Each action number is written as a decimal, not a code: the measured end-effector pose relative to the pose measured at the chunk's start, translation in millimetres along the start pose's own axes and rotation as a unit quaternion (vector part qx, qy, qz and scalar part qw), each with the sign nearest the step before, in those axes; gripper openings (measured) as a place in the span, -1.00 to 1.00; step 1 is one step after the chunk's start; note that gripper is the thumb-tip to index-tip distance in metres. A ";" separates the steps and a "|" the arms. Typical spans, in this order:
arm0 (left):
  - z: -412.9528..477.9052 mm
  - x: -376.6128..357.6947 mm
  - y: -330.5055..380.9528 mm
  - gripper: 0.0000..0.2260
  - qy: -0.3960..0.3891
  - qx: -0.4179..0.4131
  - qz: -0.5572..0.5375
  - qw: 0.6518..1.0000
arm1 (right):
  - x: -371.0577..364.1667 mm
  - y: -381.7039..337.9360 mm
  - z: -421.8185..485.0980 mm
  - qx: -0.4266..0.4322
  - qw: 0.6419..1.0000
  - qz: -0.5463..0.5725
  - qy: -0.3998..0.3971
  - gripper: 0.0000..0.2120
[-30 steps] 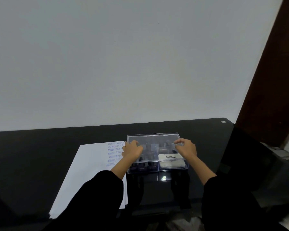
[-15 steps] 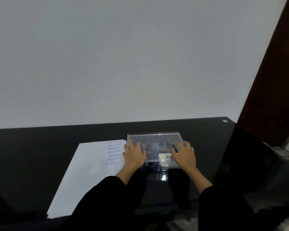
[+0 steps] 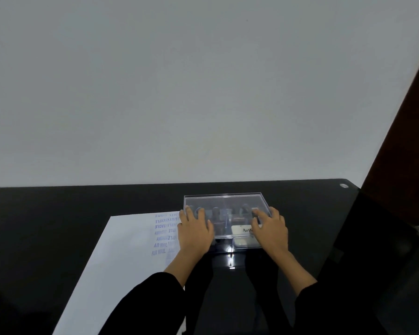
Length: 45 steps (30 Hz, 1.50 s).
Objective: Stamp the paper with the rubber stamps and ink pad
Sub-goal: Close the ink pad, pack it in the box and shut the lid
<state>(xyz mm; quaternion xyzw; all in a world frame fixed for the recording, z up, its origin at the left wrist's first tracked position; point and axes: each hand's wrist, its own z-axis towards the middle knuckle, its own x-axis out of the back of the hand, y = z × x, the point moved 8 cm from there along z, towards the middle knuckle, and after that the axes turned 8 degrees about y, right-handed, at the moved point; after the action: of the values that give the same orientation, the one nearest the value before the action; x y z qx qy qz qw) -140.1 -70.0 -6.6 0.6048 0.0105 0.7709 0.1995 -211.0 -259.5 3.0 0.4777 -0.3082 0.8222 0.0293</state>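
A clear plastic box (image 3: 225, 201) with its lid on stands on the black table (image 3: 58, 213). Dark rubber stamps (image 3: 217, 217) and a white ink pad (image 3: 242, 230) labelled Artline show through the lid. My left hand (image 3: 195, 232) lies flat on the lid's left part, fingers straight. My right hand (image 3: 271, 229) lies flat on the lid's right part, covering part of the ink pad. White paper (image 3: 121, 257) lies left of the box, with rows of blue stamp prints (image 3: 165, 234) near its right edge.
A plain white wall (image 3: 179, 93) rises behind the table. A dark brown panel (image 3: 406, 117) stands at the right. A small round grommet (image 3: 344, 185) sits in the table's far right corner. My black sleeves (image 3: 150, 308) fill the lower foreground.
My hands went from curled at the lid's sides to lying flat on top of the lid. The lid now sits level on the box.
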 end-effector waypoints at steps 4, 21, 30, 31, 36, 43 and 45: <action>29.8 -7.8 -5.3 -0.57 0.002 -0.001 0.005 1.000 | -14.5 -6.5 24.5 0.000 1.000 -0.003 0.003 -0.67; 127.2 -31.2 -16.6 -0.64 0.055 -0.011 -0.001 0.998 | -63.5 -21.4 106.2 -0.001 1.000 0.004 0.028 -0.64; 139.8 -36.2 -18.4 -0.64 0.059 -0.013 -0.006 0.998 | -69.3 -24.3 116.5 -0.005 0.999 0.000 0.034 -0.64; 140.9 -36.4 -18.2 -0.64 0.059 -0.014 -0.006 0.998 | -69.7 -24.4 117.4 -0.004 0.999 0.000 0.034 -0.64; 146.7 -37.5 -18.6 -0.64 0.067 -0.018 -0.003 0.998 | -71.7 -25.8 122.0 0.002 0.999 -0.001 0.036 -0.64; 151.5 -37.7 -18.1 -0.63 0.072 -0.021 -0.008 0.997 | -74.2 -26.9 125.6 0.005 0.999 -0.006 0.040 -0.64; 151.4 -37.3 -18.5 -0.63 0.072 -0.021 -0.010 0.997 | -74.2 -27.6 125.6 0.004 0.999 -0.006 0.040 -0.64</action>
<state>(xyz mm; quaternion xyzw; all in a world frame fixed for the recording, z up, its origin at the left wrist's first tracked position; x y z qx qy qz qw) 14.2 -99.0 -5.4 0.5429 0.0145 0.8107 0.2188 -65.0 -286.1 1.0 0.4466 -0.3008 0.8414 0.0451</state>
